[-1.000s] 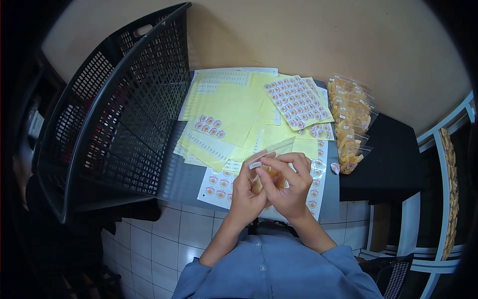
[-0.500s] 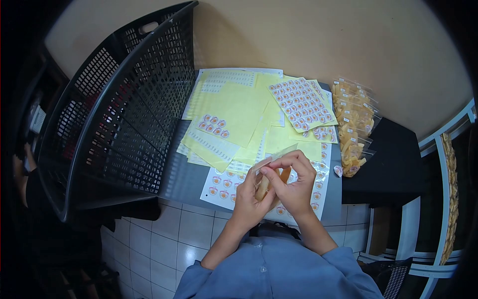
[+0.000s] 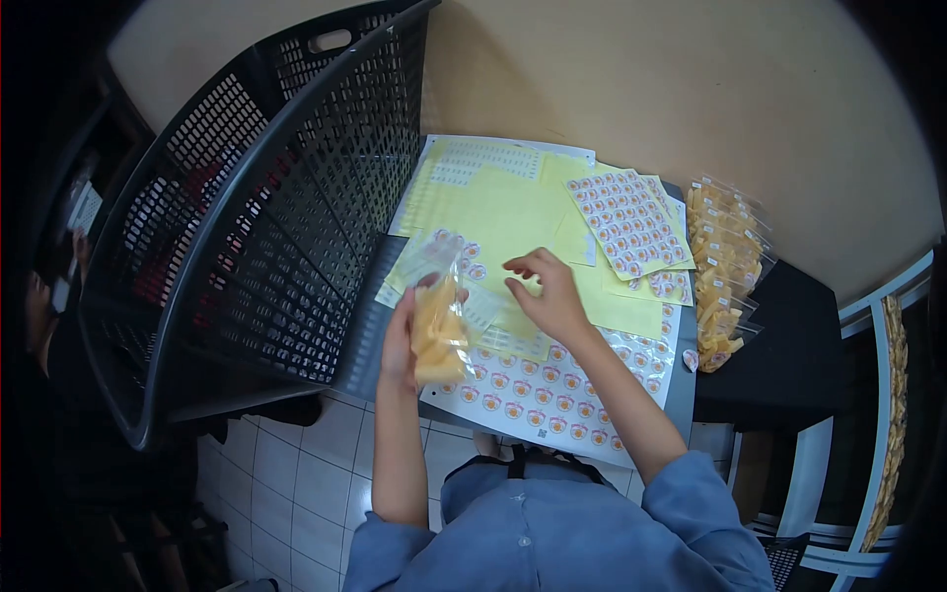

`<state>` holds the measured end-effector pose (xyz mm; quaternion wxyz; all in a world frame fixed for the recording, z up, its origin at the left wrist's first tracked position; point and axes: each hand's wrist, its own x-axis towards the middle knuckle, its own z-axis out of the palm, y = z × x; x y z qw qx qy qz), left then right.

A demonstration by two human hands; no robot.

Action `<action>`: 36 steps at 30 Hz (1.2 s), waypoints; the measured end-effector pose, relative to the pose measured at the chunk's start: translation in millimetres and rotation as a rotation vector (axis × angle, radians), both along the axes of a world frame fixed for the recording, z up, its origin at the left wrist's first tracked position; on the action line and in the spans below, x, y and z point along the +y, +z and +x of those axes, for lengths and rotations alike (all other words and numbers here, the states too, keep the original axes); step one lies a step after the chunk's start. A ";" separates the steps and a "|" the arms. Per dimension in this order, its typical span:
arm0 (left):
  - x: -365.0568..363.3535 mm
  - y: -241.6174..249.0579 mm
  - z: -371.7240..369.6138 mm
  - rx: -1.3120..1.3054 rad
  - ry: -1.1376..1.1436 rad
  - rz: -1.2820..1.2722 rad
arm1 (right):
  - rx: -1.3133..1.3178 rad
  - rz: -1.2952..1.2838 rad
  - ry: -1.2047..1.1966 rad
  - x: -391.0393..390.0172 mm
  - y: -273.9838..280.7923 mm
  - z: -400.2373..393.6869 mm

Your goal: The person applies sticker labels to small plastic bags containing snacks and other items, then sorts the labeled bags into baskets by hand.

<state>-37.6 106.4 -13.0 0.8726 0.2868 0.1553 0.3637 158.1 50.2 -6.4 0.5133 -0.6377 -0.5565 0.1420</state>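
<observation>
My left hand (image 3: 399,342) is closed round a clear plastic packet (image 3: 441,331) of pale yellow snack sticks, held upright above the left part of the table. Its clear top end stands over a label sheet. To the right, my right hand (image 3: 552,296) hovers apart from the packet, fingers bent and thumb apart, nothing visible between them. Beneath it lie yellow backing sheets (image 3: 508,212) and a large white sheet of round stickers (image 3: 541,400). Another sheet of round stickers (image 3: 631,222) lies at the far right of the pile.
A tall black plastic basket (image 3: 286,217) stands at the left. Several filled snack packets (image 3: 725,266) are stacked on a black-covered surface (image 3: 799,345) at the right, with a loose round sticker (image 3: 691,360) near them. Another person's hand (image 3: 81,249) shows at the far left.
Both hands were together at the packet's top; now they are apart. The left hand has carried the packet leftward and turned it into view. The right hand has let go and drawn away.
</observation>
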 end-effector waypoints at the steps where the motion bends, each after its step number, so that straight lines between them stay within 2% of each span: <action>1: 16.0 -3.8 1.2 -0.091 -0.128 -0.056 | -0.106 -0.046 0.015 11.4 -6.9 -3.0; 2: 30.2 -6.0 3.3 -0.183 -0.256 -0.111 | -0.213 -0.091 0.030 21.4 -13.4 -5.4; 3: 27.3 11.7 20.0 0.062 0.041 -0.196 | -0.287 -0.099 0.027 28.9 -14.9 -8.6; 4: 38.3 12.2 23.5 0.061 0.043 -0.194 | -0.287 -0.097 0.029 35.8 -17.0 -10.6; 6: 62.3 3.7 32.2 -0.089 -0.038 -0.144 | -0.478 -0.056 0.035 47.1 -21.8 -13.1; 9: 95.3 -21.8 37.4 -0.080 -0.111 -0.080 | -0.553 -0.090 0.010 51.7 -30.8 -15.9; 11: 105.0 -35.1 42.5 -0.119 -0.168 -0.053 | -0.530 -0.108 0.000 51.3 -35.1 -16.3; 14: 106.7 -46.9 50.2 -0.157 -0.193 -0.172 | -0.486 -0.118 -0.008 49.4 -39.0 -16.4; 19: 102.5 -47.2 50.9 -0.175 -0.087 -0.279 | -0.449 -0.125 -0.028 51.2 -37.7 -17.6; 31: 101.7 -37.6 55.2 -0.094 -0.032 -0.260 | -0.438 -0.256 -0.154 60.8 -32.2 -28.7; 36: 101.4 -35.8 56.2 -0.065 -0.056 -0.214 | -0.542 -0.293 -0.124 60.2 -26.3 -30.2</action>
